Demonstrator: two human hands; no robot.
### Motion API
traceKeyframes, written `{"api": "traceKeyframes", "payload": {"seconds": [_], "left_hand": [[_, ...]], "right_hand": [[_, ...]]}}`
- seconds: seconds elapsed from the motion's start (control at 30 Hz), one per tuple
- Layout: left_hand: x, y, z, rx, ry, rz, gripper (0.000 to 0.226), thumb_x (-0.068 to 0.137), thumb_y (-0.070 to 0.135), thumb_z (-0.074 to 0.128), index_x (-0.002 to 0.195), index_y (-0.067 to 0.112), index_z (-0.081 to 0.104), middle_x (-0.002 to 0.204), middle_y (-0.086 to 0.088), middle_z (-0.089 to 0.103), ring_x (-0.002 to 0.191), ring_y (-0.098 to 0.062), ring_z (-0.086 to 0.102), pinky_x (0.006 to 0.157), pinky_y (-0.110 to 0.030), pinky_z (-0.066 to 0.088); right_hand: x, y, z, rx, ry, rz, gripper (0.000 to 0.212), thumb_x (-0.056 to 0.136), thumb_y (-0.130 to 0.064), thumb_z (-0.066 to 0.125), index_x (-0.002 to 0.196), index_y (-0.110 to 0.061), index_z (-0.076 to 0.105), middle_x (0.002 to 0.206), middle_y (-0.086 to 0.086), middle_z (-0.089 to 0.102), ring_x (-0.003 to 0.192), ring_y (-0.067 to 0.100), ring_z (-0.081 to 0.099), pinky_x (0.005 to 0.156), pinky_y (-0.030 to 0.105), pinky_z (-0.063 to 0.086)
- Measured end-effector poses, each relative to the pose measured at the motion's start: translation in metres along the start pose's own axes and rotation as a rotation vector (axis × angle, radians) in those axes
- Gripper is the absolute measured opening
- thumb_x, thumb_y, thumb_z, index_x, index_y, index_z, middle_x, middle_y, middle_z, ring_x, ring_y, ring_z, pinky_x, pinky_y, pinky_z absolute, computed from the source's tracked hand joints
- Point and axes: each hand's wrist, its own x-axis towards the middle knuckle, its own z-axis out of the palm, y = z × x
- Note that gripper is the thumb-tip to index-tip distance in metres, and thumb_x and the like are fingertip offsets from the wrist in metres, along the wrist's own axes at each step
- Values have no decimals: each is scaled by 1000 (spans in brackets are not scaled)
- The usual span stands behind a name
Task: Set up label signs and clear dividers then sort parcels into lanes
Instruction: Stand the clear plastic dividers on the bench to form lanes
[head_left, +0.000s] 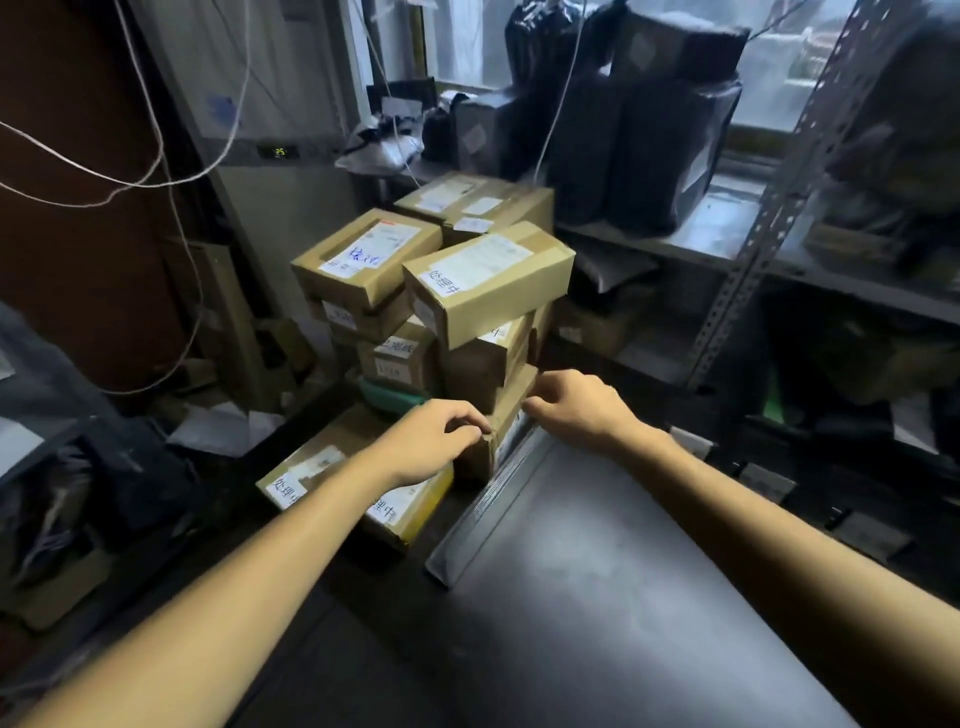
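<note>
A stack of brown cardboard parcels with white labels rises in the middle of the view. The top parcel (488, 283) sits tilted on the ones below. Both my hands reach to a low parcel (506, 415) at the base of the stack. My left hand (439, 439) curls its fingers over that parcel's near corner. My right hand (576, 408) grips its right edge with bent fingers. Under my left forearm lies a flat parcel (311, 475) with a handwritten label.
A dark tabletop (623, 597) with a ridged grey edge strip (493, 499) fills the lower right. Metal shelving (769, 208) with black wrapped packages (670, 150) stands behind and to the right. Dark bags (104, 478) and cables crowd the left.
</note>
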Motion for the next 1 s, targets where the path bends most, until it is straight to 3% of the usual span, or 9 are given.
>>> {"api": "traceKeyframes", "payload": {"seconds": [0.1,0.2,0.3,0.47,0.7,0.8,0.87,0.93,1.0], "left_hand": [[40,-31,15,-1,-79,-27,16,95,20,56,102,25,70,95,9,71,92,-9,66,83,-30,53],[82,-64,36,-3,-144,-62,16,94,19,58,106,27,65,98,5,68,88,-12,63,89,-35,53],[107,-95,59,22,-199,-89,19,93,21,59,111,28,65,102,6,65,86,-9,58,87,-29,50],[122,-118,64,16,-298,-120,20,93,27,57,110,32,66,101,12,62,81,2,56,77,-22,45],[139,-118,40,106,-440,-54,23,95,24,55,113,24,69,114,3,69,99,-13,63,92,-29,50],[140,-111,27,184,-545,-27,24,96,27,53,115,24,67,115,3,67,98,-11,59,91,-29,48],[140,-104,17,223,-627,-5,25,97,28,52,117,23,66,114,2,67,96,-12,59,90,-30,48],[139,-95,8,251,-679,25,25,97,30,51,118,24,65,113,1,67,98,-13,61,93,-35,50],[137,-84,-2,280,-682,65,29,97,32,52,122,24,63,119,1,65,105,-14,61,96,-38,50]], "right_hand": [[33,25,38,-59,8,186,28,92,-47,53,98,-21,62,90,3,68,77,23,69,73,38,60],[73,43,78,-66,-10,335,41,94,-53,50,110,-16,59,100,8,68,88,28,70,81,46,60],[97,55,115,-93,-23,448,59,93,-58,50,128,-11,43,116,13,64,106,34,64,88,48,55],[111,57,143,-120,-67,485,46,90,-21,62,123,-10,31,109,15,65,97,34,65,83,49,57],[113,44,133,-37,-79,596,57,91,-16,60,134,-9,24,109,18,64,95,34,66,83,48,58],[109,28,121,-17,-106,612,91,90,-6,59,154,-10,-5,107,21,64,88,34,67,76,47,61],[105,15,110,-7,-91,618,102,89,-3,57,151,-7,-24,106,23,65,87,35,68,76,47,60],[101,4,96,15,-37,627,96,93,-8,54,151,-2,-22,106,23,66,87,35,68,78,46,60],[93,-6,77,27,-4,644,78,93,-11,55,152,1,6,107,20,65,90,33,69,78,42,60]]}}
